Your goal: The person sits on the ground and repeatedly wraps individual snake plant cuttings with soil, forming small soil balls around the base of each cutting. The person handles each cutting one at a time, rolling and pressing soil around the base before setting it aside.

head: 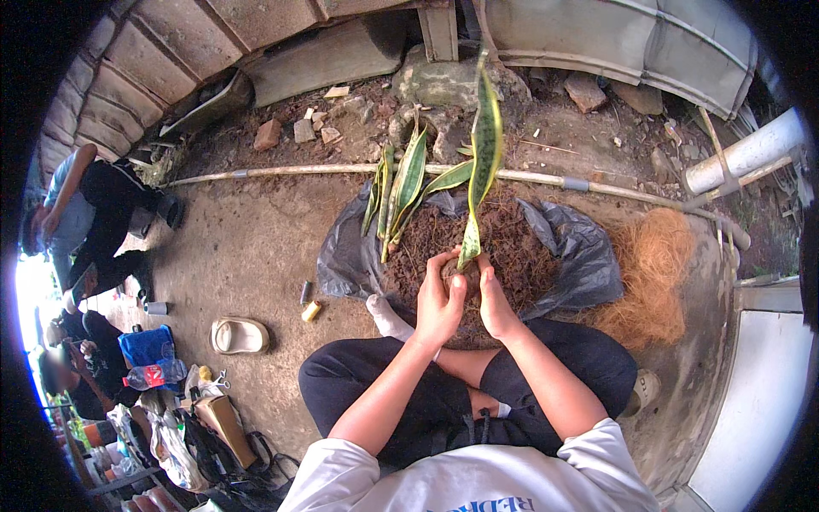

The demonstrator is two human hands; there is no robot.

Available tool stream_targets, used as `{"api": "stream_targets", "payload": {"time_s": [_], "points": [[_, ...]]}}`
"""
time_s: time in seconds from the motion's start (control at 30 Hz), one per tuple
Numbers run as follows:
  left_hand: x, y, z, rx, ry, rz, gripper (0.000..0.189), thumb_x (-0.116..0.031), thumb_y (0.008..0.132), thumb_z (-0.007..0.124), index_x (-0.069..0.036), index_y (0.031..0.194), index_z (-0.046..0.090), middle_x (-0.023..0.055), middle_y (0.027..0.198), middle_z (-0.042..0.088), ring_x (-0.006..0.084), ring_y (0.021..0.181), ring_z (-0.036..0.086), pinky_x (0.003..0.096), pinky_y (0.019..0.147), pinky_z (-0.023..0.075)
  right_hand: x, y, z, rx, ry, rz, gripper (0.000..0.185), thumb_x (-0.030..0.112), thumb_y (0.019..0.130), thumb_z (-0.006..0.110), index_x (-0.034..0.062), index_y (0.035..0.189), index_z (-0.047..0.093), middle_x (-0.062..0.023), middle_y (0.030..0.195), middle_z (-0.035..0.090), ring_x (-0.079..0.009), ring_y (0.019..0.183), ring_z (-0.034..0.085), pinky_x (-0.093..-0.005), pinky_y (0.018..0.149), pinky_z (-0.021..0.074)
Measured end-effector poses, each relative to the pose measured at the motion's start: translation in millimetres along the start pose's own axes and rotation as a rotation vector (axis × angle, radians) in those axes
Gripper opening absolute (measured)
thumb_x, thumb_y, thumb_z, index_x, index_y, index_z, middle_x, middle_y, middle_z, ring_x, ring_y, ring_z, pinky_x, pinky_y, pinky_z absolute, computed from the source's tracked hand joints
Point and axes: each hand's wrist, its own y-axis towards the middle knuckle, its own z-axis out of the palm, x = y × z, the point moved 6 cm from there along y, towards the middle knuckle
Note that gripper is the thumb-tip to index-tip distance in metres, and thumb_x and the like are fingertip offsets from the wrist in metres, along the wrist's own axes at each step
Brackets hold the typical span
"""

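Both hands cup a ball of dark soil (462,274) at the base of a snake plant leaf (484,147). My left hand (439,299) wraps its left side, and my right hand (495,301) presses from the right. The variegated leaf, green with yellow edges, stands upright and points away from me. Below the hands lies a heap of loose soil (416,275) mixed with fibre, on a black plastic bag (579,256). Several cut snake plant leaves (407,173) rest at the heap's far left edge.
Orange-brown coconut fibre (656,275) is piled at the right. A pale pipe (307,170) crosses behind the bag, before rubble. Thread spools (311,311) and a slipper (239,336) lie left. Two people (96,211) sit far left, near a plastic bottle (157,375) and scissors (222,380).
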Motion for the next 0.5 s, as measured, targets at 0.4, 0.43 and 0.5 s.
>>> {"api": "stream_targets", "payload": {"time_s": [0.4, 0.43, 0.5], "points": [[23.3, 11.2, -10.3, -0.007, -0.246, -0.055, 0.032, -0.028, 0.110, 0.035, -0.004, 0.123, 0.052, 0.0033, 0.107, 0.057, 0.0108, 0.098, 0.049, 0.0310, 0.090, 0.0414, 23.3, 0.5, 3.1, 0.162, -0.012, 0.069, 0.062, 0.040, 0.110, 0.033, 0.0000, 0.157, 0.026, -0.0162, 0.160, 0.032, -0.0225, 0.150, 0.027, -0.0377, 0.123, 0.0187], [23.7, 12.1, -10.1, -0.008, -0.326, -0.120, 0.037, -0.030, 0.110, 0.032, -0.004, 0.131, 0.049, 0.0054, 0.119, 0.055, 0.0140, 0.110, 0.048, 0.0327, 0.099, 0.0378, 30.5, 1.6, 5.8, 0.146, -0.040, 0.064, 0.061, 0.038, 0.109, 0.036, 0.0011, 0.157, 0.026, -0.0160, 0.161, 0.033, -0.0226, 0.150, 0.028, -0.0376, 0.122, 0.0193], [27.5, 10.9, -5.2, -0.010, -0.490, -0.249, 0.050, -0.036, 0.111, 0.026, -0.004, 0.147, 0.042, 0.0097, 0.142, 0.050, 0.0205, 0.135, 0.045, 0.0361, 0.116, 0.0305, 41.4, 3.4, 10.9, 0.114, -0.103, 0.055, 0.060, 0.033, 0.108, 0.042, 0.0032, 0.158, 0.027, -0.0155, 0.161, 0.034, -0.0228, 0.150, 0.028, -0.0375, 0.122, 0.0205]]}}
